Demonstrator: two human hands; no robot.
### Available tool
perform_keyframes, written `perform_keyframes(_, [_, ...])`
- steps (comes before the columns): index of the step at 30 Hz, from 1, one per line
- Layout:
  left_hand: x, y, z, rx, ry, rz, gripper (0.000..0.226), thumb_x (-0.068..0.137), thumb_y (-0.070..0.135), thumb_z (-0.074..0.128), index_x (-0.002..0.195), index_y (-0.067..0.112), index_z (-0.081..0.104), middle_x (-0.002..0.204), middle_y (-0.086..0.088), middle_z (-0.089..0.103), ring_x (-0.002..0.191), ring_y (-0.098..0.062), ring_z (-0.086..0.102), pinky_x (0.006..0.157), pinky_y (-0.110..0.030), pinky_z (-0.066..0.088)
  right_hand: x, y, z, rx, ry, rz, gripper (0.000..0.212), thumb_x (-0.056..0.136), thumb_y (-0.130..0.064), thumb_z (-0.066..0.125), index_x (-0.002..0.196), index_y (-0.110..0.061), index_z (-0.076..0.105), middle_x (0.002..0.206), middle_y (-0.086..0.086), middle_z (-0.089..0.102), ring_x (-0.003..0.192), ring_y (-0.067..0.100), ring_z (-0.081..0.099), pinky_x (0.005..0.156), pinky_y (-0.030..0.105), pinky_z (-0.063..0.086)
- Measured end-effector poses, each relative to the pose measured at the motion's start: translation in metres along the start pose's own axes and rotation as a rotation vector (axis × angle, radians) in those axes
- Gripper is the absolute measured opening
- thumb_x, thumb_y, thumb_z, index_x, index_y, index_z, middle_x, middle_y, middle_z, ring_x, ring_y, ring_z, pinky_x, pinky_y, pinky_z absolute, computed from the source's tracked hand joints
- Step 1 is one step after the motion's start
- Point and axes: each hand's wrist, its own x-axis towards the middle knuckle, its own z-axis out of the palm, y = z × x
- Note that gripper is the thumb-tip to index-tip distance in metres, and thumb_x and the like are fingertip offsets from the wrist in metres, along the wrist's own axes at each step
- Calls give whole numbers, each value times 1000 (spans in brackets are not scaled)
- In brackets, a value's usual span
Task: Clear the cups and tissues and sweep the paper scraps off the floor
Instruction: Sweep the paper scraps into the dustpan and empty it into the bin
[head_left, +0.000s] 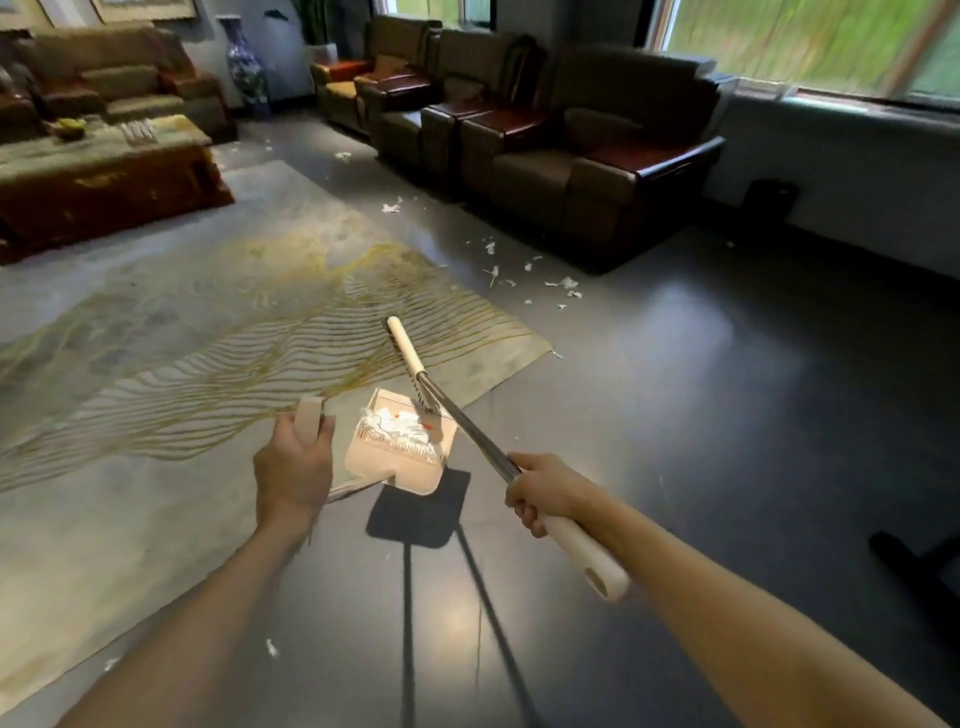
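left hand (293, 467): fingers are wrapped round the dustpan handle (310, 423), looks like a firm hold.
right hand (540, 491): curled tight round the broom (462, 423), right where the metal shaft meets the cream grip.
dustpan (387, 467): seems to be held off the floor, going by the shadow under it. A pile of white paper scraps (395, 423) is sat inside, and the broom's far end is laid across the top.
loose scraps (563, 285): scattered on the dark floor in front of the armchairs (597, 171), well apart from the pan. One stray bit (271, 647) is lying close in, just beside the rug (208, 312).
risk, spill: if the pan gets tipped forward on the way over, that light pile can be dumped straight back out.
risk, broom: bits could be flicked out if the broom is pulled off the pan carelessly.
risk, misses: the stray bit near the feet is easily forgotten.
cups and tissues: can't be made out, the coffee table (104, 166) is too blurred.
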Motion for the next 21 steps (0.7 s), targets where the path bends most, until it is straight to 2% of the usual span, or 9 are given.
perform_keyframes(4, [30,60,77,-9,-62,97,32,93,30,55,94,-3,54,86,-27,61,79,-43,56,66,-45,43,31,-2,-75,119,73,29,32,80,3,47,91,-26,54,42,-3,51,35,8,46,41,20,42])
perform_keyframes(6, [48,85,123,-27,-109,127,31,93,31,55,93,0,53,84,-24,60,77,-41,55,62,-42,41,52,0,-116,155,112,66,29,80,3,47,88,-25,52,38,-4,49,34,8,44,41,19,41])
perform_keyframes(9, [77,122,196,-51,-181,164,28,93,33,54,91,5,52,80,-18,59,71,-32,54,54,-33,33,89,-6,-187,223,155,104,28,85,3,46,91,-24,50,44,0,49,34,8,43,39,18,40])
perform_keyframes(12, [113,160,273,-100,-259,175,28,93,35,53,89,7,51,77,-17,59,70,-33,54,58,-36,38,127,-27,-257,275,219,114,29,88,3,48,94,-25,49,55,5,50,38,8,45,40,19,42])
perform_keyframes(14, [137,189,320,-100,-314,180,27,93,36,53,87,10,50,75,-16,59,68,-31,54,55,-36,36,148,-42,-298,336,253,132,30,88,4,47,93,-25,51,59,6,49,41,8,45,40,19,43])
perform_keyframes(18, [179,263,408,-150,-437,240,28,93,39,52,82,14,50,73,-13,59,68,-33,57,62,-43,48,181,-63,-384,497,317,131,34,88,8,44,90,-24,55,61,6,47,39,7,42,40,16,40])
perform_keyframes(21, [205,322,472,-168,-504,316,32,94,41,50,81,11,50,70,-12,56,65,-33,55,62,-47,50,204,-74,-454,531,392,93,35,86,9,43,92,-22,58,60,6,47,39,7,42,38,16,39])
